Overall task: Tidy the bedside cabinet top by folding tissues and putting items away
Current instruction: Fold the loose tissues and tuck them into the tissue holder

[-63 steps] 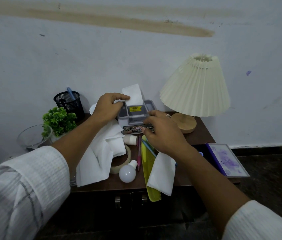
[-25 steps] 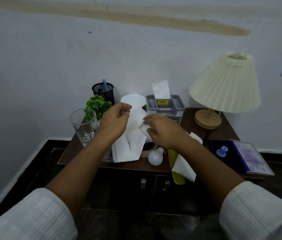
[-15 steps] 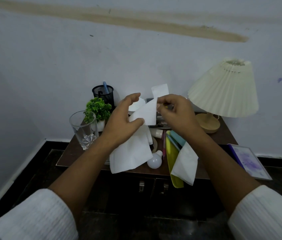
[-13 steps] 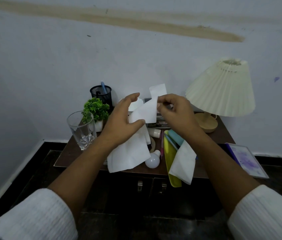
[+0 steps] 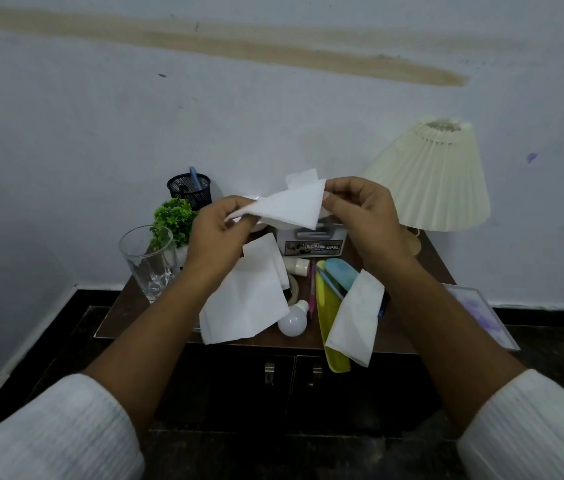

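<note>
A white tissue (image 5: 292,206) is stretched in the air between my hands, above the dark wooden bedside cabinet (image 5: 124,306). My left hand (image 5: 216,233) pinches its left corner and my right hand (image 5: 360,213) pinches its right corner. Behind it stands a grey tissue box (image 5: 311,240) with a sheet sticking up. A larger loose tissue (image 5: 244,303) lies on the cabinet below my left hand. Another tissue (image 5: 356,317) drapes over a yellow case (image 5: 329,320) that overhangs the front edge.
On the cabinet: a glass tumbler (image 5: 147,261), a small green plant (image 5: 173,220), a black mesh pen holder (image 5: 189,190), a white bulb (image 5: 292,322), a pink pen (image 5: 311,289), a tape roll (image 5: 292,291), a pleated lamp (image 5: 436,181). A purple-patterned frame (image 5: 481,313) sits at the right edge.
My hands have lifted one tissue off the pile and spread apart, so it hangs taut between them instead of drooping. The other tissues stay on the cabinet.
</note>
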Demonstrator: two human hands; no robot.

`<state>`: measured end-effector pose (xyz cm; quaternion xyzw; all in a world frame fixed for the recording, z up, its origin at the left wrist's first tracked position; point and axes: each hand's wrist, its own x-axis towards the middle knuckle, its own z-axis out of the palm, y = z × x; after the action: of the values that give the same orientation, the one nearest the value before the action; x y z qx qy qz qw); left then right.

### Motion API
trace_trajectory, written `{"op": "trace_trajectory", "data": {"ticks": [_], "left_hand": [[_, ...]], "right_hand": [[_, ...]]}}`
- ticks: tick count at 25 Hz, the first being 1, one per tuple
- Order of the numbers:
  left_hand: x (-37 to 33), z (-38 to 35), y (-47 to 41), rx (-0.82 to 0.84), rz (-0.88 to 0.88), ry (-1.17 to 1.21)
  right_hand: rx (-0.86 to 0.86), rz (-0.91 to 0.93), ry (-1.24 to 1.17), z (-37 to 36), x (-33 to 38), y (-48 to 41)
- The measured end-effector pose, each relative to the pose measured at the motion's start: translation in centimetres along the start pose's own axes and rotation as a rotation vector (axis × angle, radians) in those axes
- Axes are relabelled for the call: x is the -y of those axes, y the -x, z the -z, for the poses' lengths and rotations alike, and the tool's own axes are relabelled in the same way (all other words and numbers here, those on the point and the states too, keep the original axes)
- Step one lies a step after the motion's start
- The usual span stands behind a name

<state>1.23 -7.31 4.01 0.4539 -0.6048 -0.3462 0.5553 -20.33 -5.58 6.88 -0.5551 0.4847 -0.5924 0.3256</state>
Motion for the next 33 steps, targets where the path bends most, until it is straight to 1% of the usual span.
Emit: {"op": "trace_trajectory", "data": {"ticks": [2, 3, 5, 7, 10, 11, 13, 14, 16, 17, 18, 19, 21, 23, 26, 29, 33], "left_hand": [[-1.2, -0.1, 0.0, -0.030, 0.148, 0.243], [-1.4, 0.0, -0.1, -0.036, 0.211, 0.318], [-1.3, 0.0, -0.3, -0.003, 0.289, 0.347], [-1.2, -0.3, -0.2, 0.045, 0.323, 0.324], [-1.4, -0.7, 0.1, 0.103, 0.347, 0.367], [-1.5, -0.8, 0.1, 0.119, 0.360, 0.395], [-1.5, -1.0, 0.2, 0.137, 0.380, 0.432], [-1.4, -1.2, 0.2, 0.132, 0.382, 0.437], [-1.4, -1.5, 0.3, 0.098, 0.386, 0.446], [-1.4, -1.7, 0.4, 0.087, 0.392, 0.461], [-1.4, -1.9, 0.4, 0.089, 0.403, 0.482], [-1.4, -2.1, 0.4, 0.106, 0.417, 0.502], [-1.4, -2.7, 0.4, 0.154, 0.449, 0.521], [-1.6, -3.4, 0.6, 0.182, 0.472, 0.518], [-1.5, -3.8, 0.7, 0.202, 0.480, 0.529], [-1.3, -3.7, 0.5, 0.208, 0.489, 0.539], [-1.1, -3.8, 0.6, 0.217, 0.492, 0.538]], "right_hand": [[-0.021, -0.037, -0.056, 0.3, 0.2, 0.1], [-0.018, -0.078, -0.085, 0.3, 0.4, 0.2], [0.048, -0.201, -0.122, 0.4, 0.5, 0.6], [0.144, -0.293, -0.116, 0.2, 0.4, 1.0], [0.198, -0.309, -0.128, 0.3, -0.4, 1.3], [0.179, -0.303, -0.133, 0.4, -0.7, 1.3], [0.074, -0.262, -0.072, 0.3, -0.9, 1.5], [-0.005, -0.206, 0.018, 0.2, -0.9, 1.6], [-0.146, -0.029, 0.244, 0.0, -0.8, 2.3], [-0.171, 0.064, 0.340, -0.1, -0.6, 2.7], [-0.141, 0.112, 0.398, -0.3, -0.5, 2.9], [-0.066, 0.108, 0.416, -0.5, -0.4, 3.1], [0.124, -0.026, 0.358, -1.1, -0.6, 3.4], [0.208, -0.143, 0.268, -1.3, -1.0, 3.7], [0.204, -0.178, 0.142, -0.8, -1.1, 3.7], [0.181, -0.268, -0.038, -0.6, -0.6, 3.8], [0.113, -0.397, -0.115, -0.6, -0.7, 3.6]]}}
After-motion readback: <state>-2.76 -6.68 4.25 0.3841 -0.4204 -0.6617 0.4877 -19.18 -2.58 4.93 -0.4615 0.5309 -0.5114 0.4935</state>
